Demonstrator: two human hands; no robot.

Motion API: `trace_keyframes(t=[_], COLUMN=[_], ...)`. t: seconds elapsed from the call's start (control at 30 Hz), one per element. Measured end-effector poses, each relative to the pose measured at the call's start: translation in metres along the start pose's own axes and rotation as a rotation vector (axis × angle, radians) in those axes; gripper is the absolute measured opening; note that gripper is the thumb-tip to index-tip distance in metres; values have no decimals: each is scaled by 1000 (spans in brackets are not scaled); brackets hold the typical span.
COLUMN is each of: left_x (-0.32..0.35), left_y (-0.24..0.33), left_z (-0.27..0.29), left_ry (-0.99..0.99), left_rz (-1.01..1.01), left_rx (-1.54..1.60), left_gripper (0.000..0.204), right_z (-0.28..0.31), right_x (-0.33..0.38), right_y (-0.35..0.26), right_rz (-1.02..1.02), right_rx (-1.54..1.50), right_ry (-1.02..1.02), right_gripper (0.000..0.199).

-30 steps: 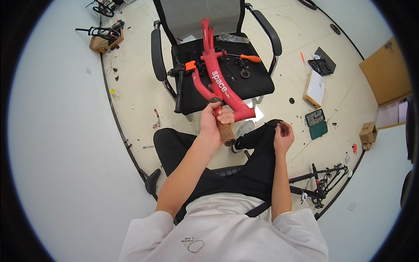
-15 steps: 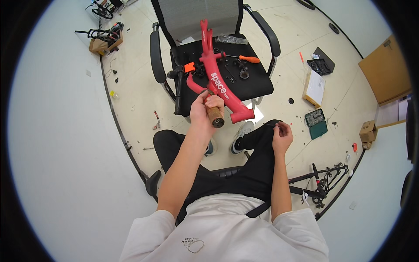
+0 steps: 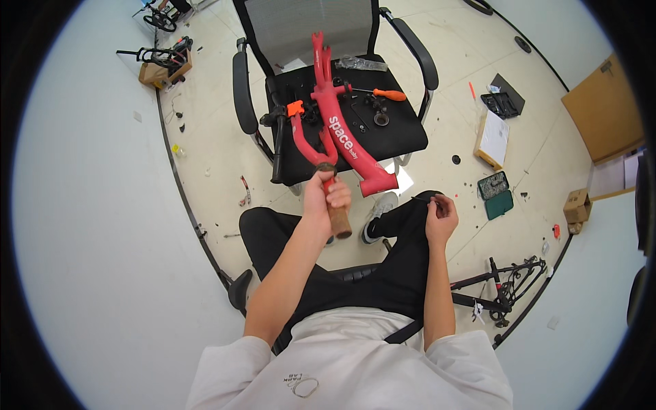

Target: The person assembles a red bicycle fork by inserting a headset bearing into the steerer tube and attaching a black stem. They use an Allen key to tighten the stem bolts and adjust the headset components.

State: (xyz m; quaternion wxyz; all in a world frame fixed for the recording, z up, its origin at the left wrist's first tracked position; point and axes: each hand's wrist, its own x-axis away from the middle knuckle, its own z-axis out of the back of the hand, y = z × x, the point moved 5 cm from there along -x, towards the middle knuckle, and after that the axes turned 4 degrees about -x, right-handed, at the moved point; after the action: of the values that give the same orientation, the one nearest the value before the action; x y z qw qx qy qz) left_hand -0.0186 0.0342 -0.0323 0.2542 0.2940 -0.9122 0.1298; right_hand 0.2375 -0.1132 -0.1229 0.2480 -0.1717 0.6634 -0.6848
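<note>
Here the left hand point(image 3: 326, 198) is wrapped tight round a brown-handled tool point(image 3: 336, 217), tip at the red bicycle frame point(image 3: 339, 137) propped on the office chair point(image 3: 383, 140) for support. The right hand point(image 3: 441, 217) seemingly pinches something tiny on the knee.

Glossy red painted metal bike frame point(image 3: 342, 137) gleams on the matt black fabric chair seat point(image 3: 396, 133). The brown cork-like cylindrical grip point(image 3: 338, 219) looks rough and dull. The orange-handled screwdriver point(image 3: 383, 93) shows smooth plastic over a metal shaft.
</note>
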Motion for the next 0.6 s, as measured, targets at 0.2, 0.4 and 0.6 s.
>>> trace_keyframes(t=[0.2,0.4,0.6], left_x=[38,55,69], left_y=[-20,-9,3], left_z=[1,19,15], left_ry=[13,259,357], left_rz=[-106,-480,-967], left_rx=[-358,-993,-1803], left_gripper=[15,11,31], right_z=[1,-3,1], right_x=[1,1,1], right_y=[-4,-3,0], right_rz=[-5,11,30], right_rx=[11,34,52], right_ry=[-2,-15,-10], right_gripper=[20,20,20])
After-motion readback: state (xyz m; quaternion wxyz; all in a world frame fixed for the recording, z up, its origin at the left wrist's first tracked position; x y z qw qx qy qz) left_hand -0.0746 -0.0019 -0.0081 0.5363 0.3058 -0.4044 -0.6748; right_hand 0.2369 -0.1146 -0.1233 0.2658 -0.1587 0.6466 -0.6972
